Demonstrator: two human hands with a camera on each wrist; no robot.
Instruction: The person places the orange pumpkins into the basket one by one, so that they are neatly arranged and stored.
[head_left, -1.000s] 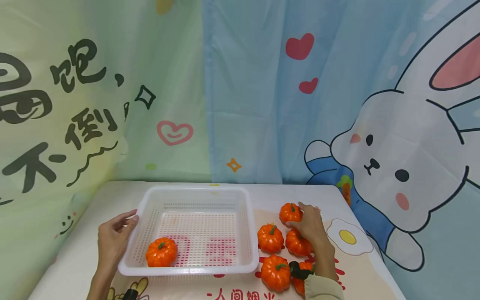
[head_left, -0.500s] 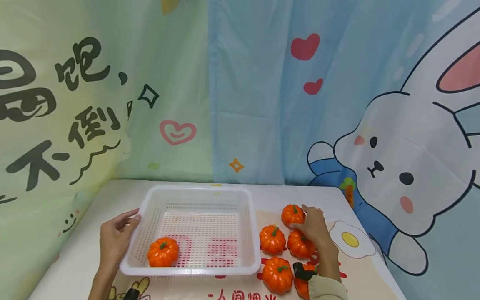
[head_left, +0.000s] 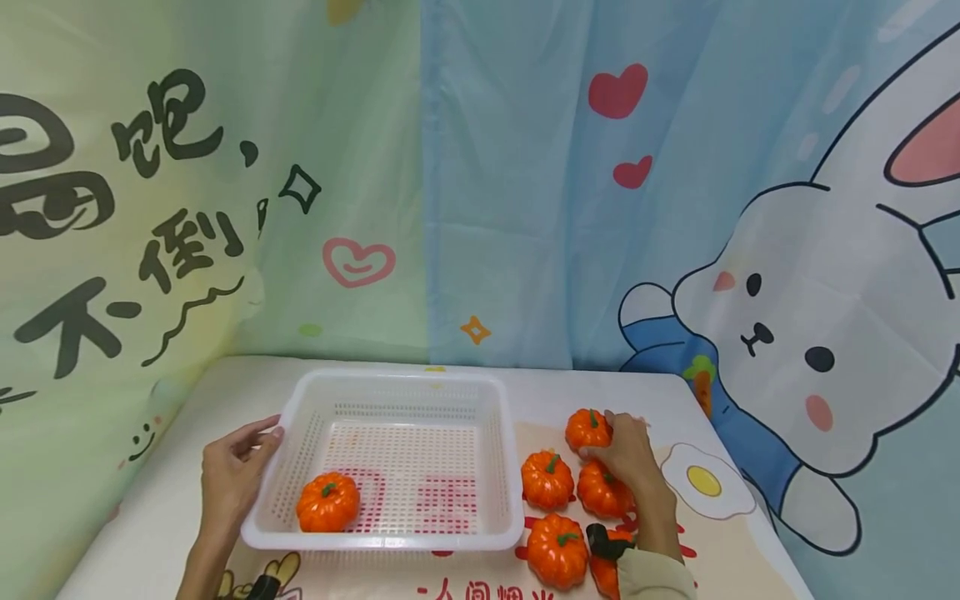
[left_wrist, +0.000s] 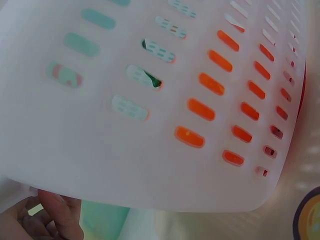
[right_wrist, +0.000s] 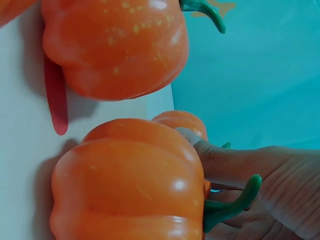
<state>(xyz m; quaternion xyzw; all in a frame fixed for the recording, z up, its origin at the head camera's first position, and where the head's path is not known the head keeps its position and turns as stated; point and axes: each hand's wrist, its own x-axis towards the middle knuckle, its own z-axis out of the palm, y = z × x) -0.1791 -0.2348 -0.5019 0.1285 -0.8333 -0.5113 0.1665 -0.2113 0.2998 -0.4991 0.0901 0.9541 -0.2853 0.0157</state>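
The left hand point(head_left: 231, 475) pinches the white basket point(head_left: 382, 542); the right hand point(head_left: 628, 461) seemingly grips the far pumpkin point(head_left: 586, 428), contact partly hidden; a sleeve point(head_left: 652, 577) partly covers another pumpkin point(head_left: 604, 575).

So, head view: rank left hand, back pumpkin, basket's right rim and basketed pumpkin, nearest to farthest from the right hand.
1. Back pumpkin: gripped by the right hand.
2. Right rim: left of that hand.
3. Basketed pumpkin: inside, front left.
4. Left hand: at the basket's left side.

The left hand point(head_left: 234, 471) holds a white basket point(head_left: 382, 542) by its rim; the right hand point(head_left: 628, 452) grips an orange pumpkin point(head_left: 586, 430).
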